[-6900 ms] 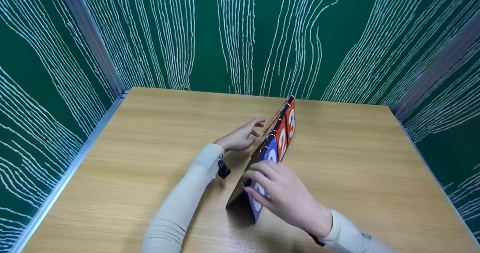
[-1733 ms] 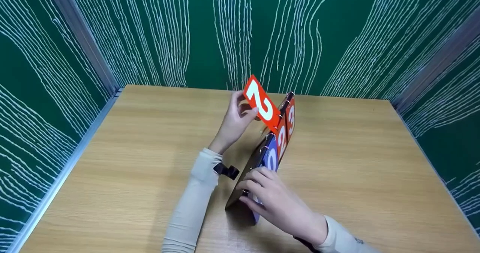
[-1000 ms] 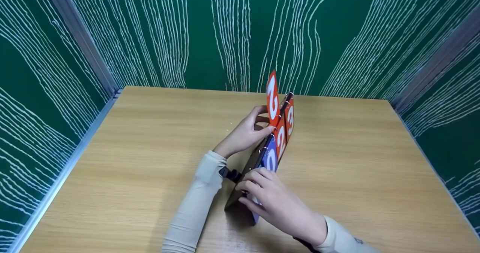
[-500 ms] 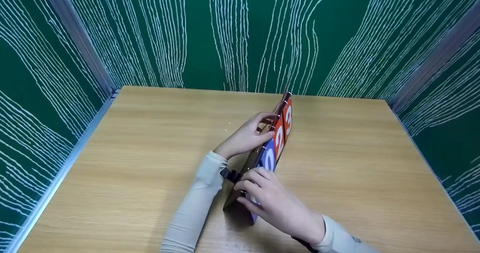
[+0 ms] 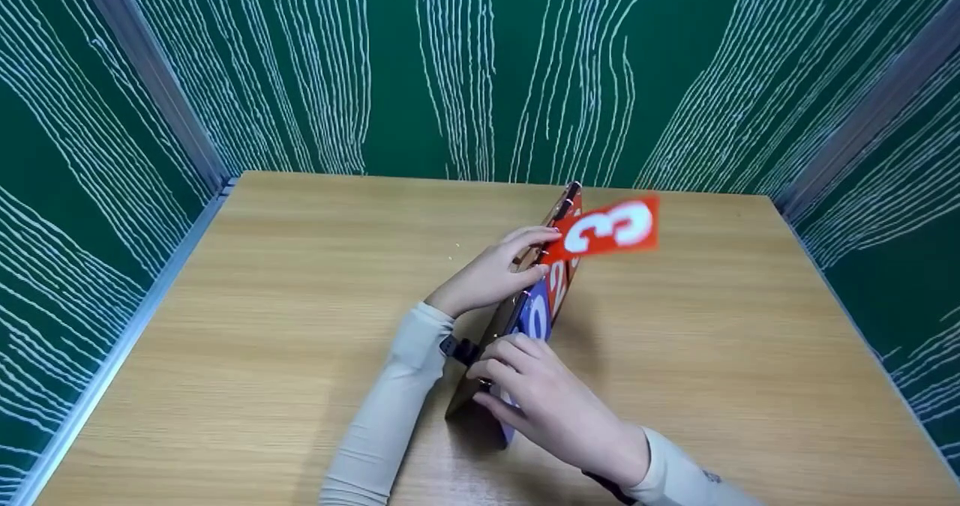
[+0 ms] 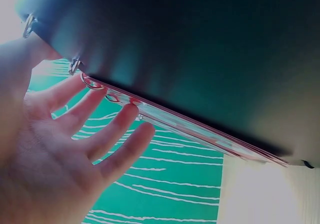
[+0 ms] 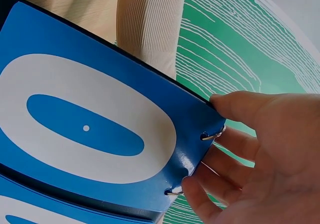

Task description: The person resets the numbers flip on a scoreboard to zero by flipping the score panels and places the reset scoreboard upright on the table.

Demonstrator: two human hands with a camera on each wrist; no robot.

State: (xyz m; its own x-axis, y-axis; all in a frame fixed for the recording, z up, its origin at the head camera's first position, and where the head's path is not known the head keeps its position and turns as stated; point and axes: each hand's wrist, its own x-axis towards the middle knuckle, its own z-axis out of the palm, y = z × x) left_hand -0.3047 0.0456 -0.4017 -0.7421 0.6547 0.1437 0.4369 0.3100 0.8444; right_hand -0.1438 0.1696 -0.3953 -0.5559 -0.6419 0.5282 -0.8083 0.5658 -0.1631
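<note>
A tabletop flip scoreboard (image 5: 491,356) stands like a tent on the table, with number cards on metal rings along its top edge. A red card with a white 3 (image 5: 611,226) sticks out to the right from the top edge, slightly blurred. Touching the top edge beside that card is my left hand (image 5: 491,270); in the left wrist view its fingers (image 6: 117,134) are extended and spread by the rings. At the near end my right hand (image 5: 559,401) grips the top edge, thumb and fingers around the rings of the blue 0 card (image 7: 160,119).
The wooden table (image 5: 337,251) extends around the scoreboard. Green walls (image 5: 405,79) with white wavy lines enclose its back and sides. Red cards with 2 (image 5: 556,285) and a partly hidden number hang on the scoreboard's front. A small black device (image 5: 459,350) sits on the left wrist.
The raised red 2 card, held by my left hand earlier, has gone over to the back. A red 3 card now swings out on the front side. My right hand has stayed put.
</note>
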